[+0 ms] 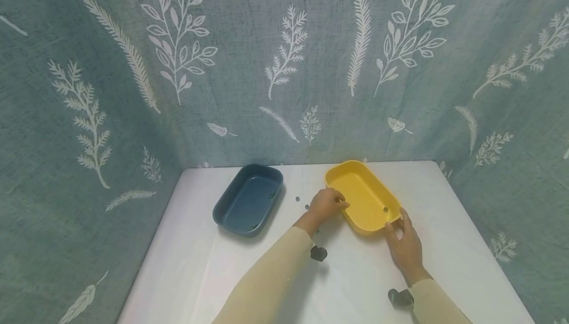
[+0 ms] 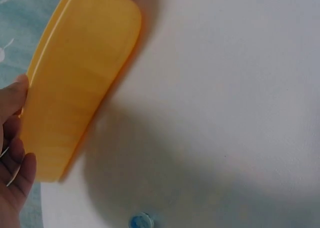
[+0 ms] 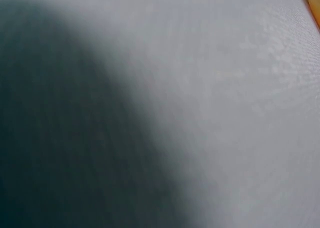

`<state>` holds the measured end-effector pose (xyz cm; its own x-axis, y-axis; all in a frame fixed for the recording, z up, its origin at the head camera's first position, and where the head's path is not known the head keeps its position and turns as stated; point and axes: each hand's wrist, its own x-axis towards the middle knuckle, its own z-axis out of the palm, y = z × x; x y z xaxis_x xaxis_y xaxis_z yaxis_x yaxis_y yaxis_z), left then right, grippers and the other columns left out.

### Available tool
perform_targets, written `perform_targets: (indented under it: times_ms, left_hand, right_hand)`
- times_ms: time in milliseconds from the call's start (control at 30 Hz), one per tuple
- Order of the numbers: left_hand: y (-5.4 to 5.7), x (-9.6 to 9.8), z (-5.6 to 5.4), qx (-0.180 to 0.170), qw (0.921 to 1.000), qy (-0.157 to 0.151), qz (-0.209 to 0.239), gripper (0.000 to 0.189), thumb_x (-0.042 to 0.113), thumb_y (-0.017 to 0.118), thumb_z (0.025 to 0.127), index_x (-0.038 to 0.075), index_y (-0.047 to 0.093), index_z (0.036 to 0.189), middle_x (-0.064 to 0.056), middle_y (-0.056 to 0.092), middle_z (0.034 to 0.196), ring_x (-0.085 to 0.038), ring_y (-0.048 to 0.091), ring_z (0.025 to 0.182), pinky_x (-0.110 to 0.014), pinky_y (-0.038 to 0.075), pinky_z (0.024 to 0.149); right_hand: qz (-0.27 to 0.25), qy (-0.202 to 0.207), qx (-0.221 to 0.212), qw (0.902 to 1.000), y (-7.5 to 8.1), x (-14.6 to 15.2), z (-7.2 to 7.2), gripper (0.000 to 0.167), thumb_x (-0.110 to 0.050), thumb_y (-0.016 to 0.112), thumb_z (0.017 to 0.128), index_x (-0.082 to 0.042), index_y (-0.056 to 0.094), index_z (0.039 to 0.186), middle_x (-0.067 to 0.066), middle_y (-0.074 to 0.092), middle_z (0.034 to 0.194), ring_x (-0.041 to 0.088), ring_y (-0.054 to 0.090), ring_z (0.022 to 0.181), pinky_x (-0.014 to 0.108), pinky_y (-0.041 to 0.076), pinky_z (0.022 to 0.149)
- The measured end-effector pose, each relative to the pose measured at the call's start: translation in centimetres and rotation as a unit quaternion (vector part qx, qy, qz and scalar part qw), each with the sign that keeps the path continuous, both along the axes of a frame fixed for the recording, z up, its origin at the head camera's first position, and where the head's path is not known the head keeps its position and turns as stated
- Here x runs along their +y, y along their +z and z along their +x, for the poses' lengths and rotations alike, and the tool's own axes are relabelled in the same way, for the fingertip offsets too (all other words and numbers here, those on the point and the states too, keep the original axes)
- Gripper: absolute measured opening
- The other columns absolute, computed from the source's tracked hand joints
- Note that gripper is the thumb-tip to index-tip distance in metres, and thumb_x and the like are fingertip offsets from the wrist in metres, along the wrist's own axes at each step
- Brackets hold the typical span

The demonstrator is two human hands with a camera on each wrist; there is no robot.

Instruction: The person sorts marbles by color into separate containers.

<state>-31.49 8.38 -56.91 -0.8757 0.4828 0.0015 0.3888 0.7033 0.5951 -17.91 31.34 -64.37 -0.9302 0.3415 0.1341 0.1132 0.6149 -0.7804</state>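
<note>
A yellow tray [image 1: 355, 185] with rounded corners stands on the white table, one small round piece [image 1: 386, 210] lying inside its near right end. My left hand [image 1: 326, 203] grips the tray's left side at the rim; the left wrist view shows its thumb and curled fingers [image 2: 20, 168] against the yellow wall. At the near right corner, my right hand [image 1: 405, 247] holds the tray between thumb and fingers. The right wrist view catches mostly blurred table and a dark shadow, with a bit of yellow [image 3: 315, 5] at its upper right corner.
Left of the yellow tray is a dark blue tray [image 1: 249, 198] with several tiny greenish pieces along its right side. Between the trays lie small round pieces [image 1: 298, 198]; a blue round piece [image 2: 141, 221] shows in the left wrist view. Leaf-patterned cloth [image 1: 249, 67] surrounds the table.
</note>
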Motion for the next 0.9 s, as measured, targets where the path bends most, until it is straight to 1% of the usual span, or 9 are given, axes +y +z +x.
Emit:
perform_targets:
  times_ms: [133,233,367,500,600,667,767,833,900]
  left_hand:
    - [0.0,0.0,0.1,-0.004,1.0000,0.005,-0.002,0.026,0.036,0.073,0.088,0.015,0.076,0.102,0.009,0.064,0.085,-0.006,0.056,0.075,-0.021,0.048,0.069]
    - [0.0,-0.2,0.3,-0.001,1.0000,0.000,0.009,0.026,0.035,0.073,0.088,0.014,0.076,0.102,0.008,0.066,0.087,-0.006,0.058,0.077,-0.021,0.049,0.071]
    - [-0.2,-0.9,0.6,0.015,0.9993,-0.007,0.033,0.026,0.034,0.073,0.088,0.013,0.076,0.103,0.009,0.067,0.088,-0.006,0.057,0.076,-0.021,0.048,0.071]
    - [-0.7,-1.9,0.9,0.029,0.9985,-0.008,0.047,0.021,0.033,0.072,0.089,0.016,0.075,0.100,0.012,0.064,0.085,-0.005,0.053,0.073,-0.019,0.046,0.067]
    - [-0.8,-2.6,1.1,0.029,0.9984,-0.004,0.048,0.015,0.032,0.071,0.090,0.019,0.075,0.096,0.013,0.062,0.082,-0.005,0.053,0.072,-0.019,0.045,0.065]
    - [-1.0,-3.2,1.2,0.025,0.9987,0.002,0.045,0.014,0.032,0.071,0.090,0.020,0.075,0.096,0.014,0.061,0.081,-0.005,0.052,0.071,-0.020,0.045,0.063]
    - [-1.1,-4.1,1.7,0.019,0.9987,0.012,0.045,0.016,0.032,0.071,0.090,0.018,0.075,0.097,0.012,0.062,0.082,-0.006,0.052,0.071,-0.021,0.044,0.063]
    - [-1.4,-4.8,2.0,0.020,0.9986,0.020,0.046,0.018,0.032,0.071,0.090,0.017,0.075,0.099,0.012,0.062,0.083,-0.006,0.051,0.071,-0.021,0.044,0.063]
    - [-1.6,-5.4,2.4,0.020,0.9983,0.025,0.049,0.018,0.032,0.072,0.089,0.016,0.074,0.098,0.011,0.062,0.082,-0.006,0.051,0.070,-0.022,0.044,0.064]
  right_hand:
    - [0.004,0.003,0.000,1.0000,-0.2,0.1,-0.1,0.071,-0.046,0.048,0.100,-0.021,0.012,0.157,0.025,0.048,0.139,0.049,0.037,0.130,0.067,0.024,0.104]
    - [0.004,0.004,-0.002,1.0000,-0.2,0.2,-0.2,0.072,-0.046,0.048,0.101,-0.021,0.012,0.157,0.025,0.047,0.140,0.049,0.036,0.130,0.067,0.024,0.104]
    - [-0.003,0.004,-0.011,0.9999,0.0,0.3,-0.2,0.072,-0.047,0.047,0.100,-0.024,0.011,0.158,0.024,0.046,0.142,0.049,0.035,0.131,0.068,0.022,0.104]
    - [-0.006,0.005,-0.017,0.9998,0.1,0.3,-0.3,0.072,-0.048,0.047,0.100,-0.025,0.010,0.158,0.023,0.045,0.143,0.049,0.034,0.132,0.069,0.021,0.104]
    - [-0.005,0.006,-0.017,0.9998,0.3,0.4,-0.4,0.072,-0.048,0.047,0.100,-0.026,0.009,0.158,0.023,0.045,0.143,0.049,0.034,0.132,0.069,0.020,0.105]
    - [-0.005,0.006,-0.025,0.9997,0.3,0.5,-0.5,0.072,-0.049,0.046,0.100,-0.027,0.008,0.158,0.022,0.044,0.144,0.049,0.032,0.134,0.070,0.019,0.105]
    - [-0.009,0.007,-0.032,0.9994,0.2,0.5,-0.6,0.073,-0.050,0.045,0.100,-0.028,0.007,0.158,0.022,0.043,0.146,0.049,0.030,0.135,0.070,0.018,0.105]
    - [-0.011,0.007,-0.035,0.9993,0.2,0.5,-0.6,0.073,-0.051,0.045,0.100,-0.028,0.007,0.157,0.022,0.042,0.146,0.049,0.029,0.135,0.070,0.017,0.105]
    - [-0.011,0.008,-0.032,0.9994,0.3,0.5,-0.6,0.073,-0.050,0.046,0.100,-0.028,0.007,0.158,0.022,0.043,0.146,0.049,0.030,0.135,0.070,0.018,0.105]
